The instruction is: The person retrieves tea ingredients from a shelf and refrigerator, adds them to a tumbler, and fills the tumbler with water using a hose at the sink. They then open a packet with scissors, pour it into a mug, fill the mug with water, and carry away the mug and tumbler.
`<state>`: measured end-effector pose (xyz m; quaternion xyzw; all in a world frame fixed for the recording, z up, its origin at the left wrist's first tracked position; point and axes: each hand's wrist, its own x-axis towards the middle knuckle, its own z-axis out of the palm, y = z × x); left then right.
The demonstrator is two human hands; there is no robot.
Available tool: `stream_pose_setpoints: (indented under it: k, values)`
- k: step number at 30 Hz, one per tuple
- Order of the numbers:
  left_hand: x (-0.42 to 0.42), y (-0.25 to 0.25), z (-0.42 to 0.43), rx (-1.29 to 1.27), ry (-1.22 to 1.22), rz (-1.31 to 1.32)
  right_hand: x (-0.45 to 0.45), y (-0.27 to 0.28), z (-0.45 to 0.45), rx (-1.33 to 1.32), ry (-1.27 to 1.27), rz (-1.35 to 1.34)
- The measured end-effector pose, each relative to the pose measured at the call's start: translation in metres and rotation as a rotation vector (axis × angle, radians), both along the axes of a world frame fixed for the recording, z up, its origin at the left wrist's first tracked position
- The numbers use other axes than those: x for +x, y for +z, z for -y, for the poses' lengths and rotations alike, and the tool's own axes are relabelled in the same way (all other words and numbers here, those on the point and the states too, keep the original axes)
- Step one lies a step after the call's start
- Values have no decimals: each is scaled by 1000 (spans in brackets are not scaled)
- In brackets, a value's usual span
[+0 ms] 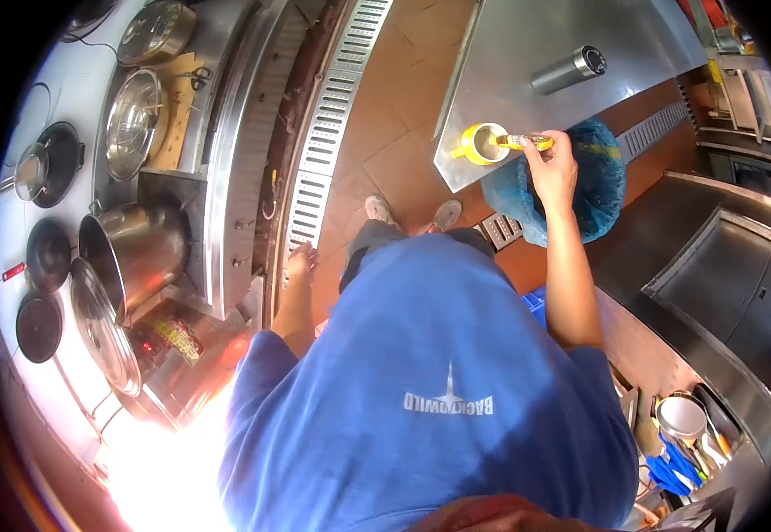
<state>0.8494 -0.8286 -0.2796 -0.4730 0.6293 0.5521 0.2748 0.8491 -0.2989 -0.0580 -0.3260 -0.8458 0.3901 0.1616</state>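
Note:
At the corner of the steel table [594, 27], my right hand [552, 168] is closed on a yellow tool [540, 142], whose far end reaches over the rim of a yellow cup [480, 144]. The cup stands upright with a pale inside. On the same table lies a dark cylindrical flask [569, 71]. My left hand [301, 258] hangs low beside the steel counter, above the floor grate, its fingers loosely apart and nothing visible in them.
A bin with a blue liner [602, 191] stands beside the table under my right forearm. Left are a large steel pot [141, 253], a lid [101, 328], a steel bowl [133, 124] and black pans [48, 253]. A drain grate [323, 133] crosses the tiled floor.

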Motion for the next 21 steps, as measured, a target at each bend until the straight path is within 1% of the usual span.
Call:
stream_pose_setpoints:
  k: [2,3,4,6,7,8,10,11,14,16,18,19,21]
  values:
    - [10,-2,-6,10,-5,3,0,-8,-8,111,59,145]
    - [14,-3,-8,6,-20,26,2,-10,-9,76,66,80]
    - [15,-2,-16,2,-8,20,-2,-11,-12,72,78,73]
    - [24,2,-25,9,-10,-24,3,-13,-11,130,293,-91]
    - [25,3,-30,25,-21,-22,4,-3,-11,190,380,47]
    - [25,3,-35,23,-16,-27,6,-2,-10,189,384,42]
    - [26,2,-46,2,-13,-32,6,0,-10,258,499,-92]
    - [30,0,-50,24,-10,-93,8,1,-10,286,582,-78]
    - [24,-1,-68,-20,-12,-92,7,-4,-10,192,544,-70]
    - [21,1,-79,-10,-15,-109,4,-5,-14,182,596,-31]
    - [11,6,-101,-7,-156,-215,7,-6,-15,166,670,52]
    - [4,11,-116,-10,-155,-218,6,-6,-16,165,671,48]
    - [-10,30,-150,-40,-350,-397,6,-6,-14,215,607,-96]
